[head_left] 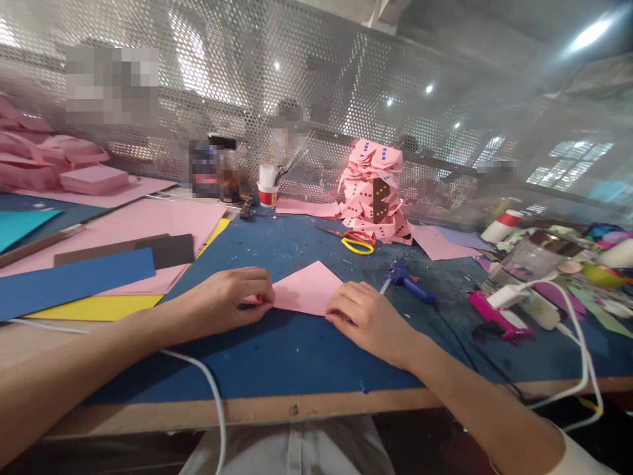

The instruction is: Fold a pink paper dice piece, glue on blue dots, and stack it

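A pink sheet of paper [309, 288], folded into a triangle with its peak pointing away from me, lies on the blue mat [297, 363]. My left hand [242, 297] pinches its left corner, the fingers curled over the edge. At the right corner, my right hand [361, 313] has its fingers pressed together on the paper. Just beyond my right hand rests a blue glue gun [408, 280] with its nozzle toward the paper. Scissors with red and yellow handles [359, 244] lie farther back.
Behind stands a stack of dotted pink paper pieces [373, 191] against a perforated metal screen [316, 79]. Blue card strips [79, 280] and pink sheets [163, 221] cover the left. A magenta device [499, 316] and a white cable [583, 343] are at the right.
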{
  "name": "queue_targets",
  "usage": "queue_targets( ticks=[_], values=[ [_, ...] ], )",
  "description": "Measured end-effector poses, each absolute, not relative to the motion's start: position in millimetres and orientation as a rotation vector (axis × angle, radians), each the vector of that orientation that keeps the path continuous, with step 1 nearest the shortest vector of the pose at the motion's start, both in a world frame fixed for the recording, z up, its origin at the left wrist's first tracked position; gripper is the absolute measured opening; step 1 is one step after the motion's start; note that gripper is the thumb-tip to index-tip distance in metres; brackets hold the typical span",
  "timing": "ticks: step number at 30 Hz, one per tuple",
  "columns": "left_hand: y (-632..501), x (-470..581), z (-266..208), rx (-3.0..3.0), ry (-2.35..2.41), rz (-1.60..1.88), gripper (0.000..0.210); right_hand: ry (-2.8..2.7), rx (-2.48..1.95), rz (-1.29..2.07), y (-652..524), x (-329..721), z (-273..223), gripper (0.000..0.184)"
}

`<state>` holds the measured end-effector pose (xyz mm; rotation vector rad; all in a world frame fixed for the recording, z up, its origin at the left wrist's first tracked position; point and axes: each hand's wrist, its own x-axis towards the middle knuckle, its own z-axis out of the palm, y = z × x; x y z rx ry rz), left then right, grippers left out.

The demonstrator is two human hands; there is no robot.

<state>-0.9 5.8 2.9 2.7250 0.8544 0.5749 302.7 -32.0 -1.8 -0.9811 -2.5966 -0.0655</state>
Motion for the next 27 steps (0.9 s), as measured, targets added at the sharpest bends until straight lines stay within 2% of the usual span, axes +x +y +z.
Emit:
queue_targets(
  ticks=[15, 27],
  values=[
    [1.4, 0.0, 4.5, 2.632, 0.883, 0.479, 0.011, -2.598, -0.969, 0.005, -32.5, 303.9, 0.3, 0.017],
    [2.2, 1.3, 2.9, 2.681, 0.953, 0.505, 0.018, -2.57, -1.034, 0.055, -31.5, 303.2, -2.4, 0.017]
  ],
)
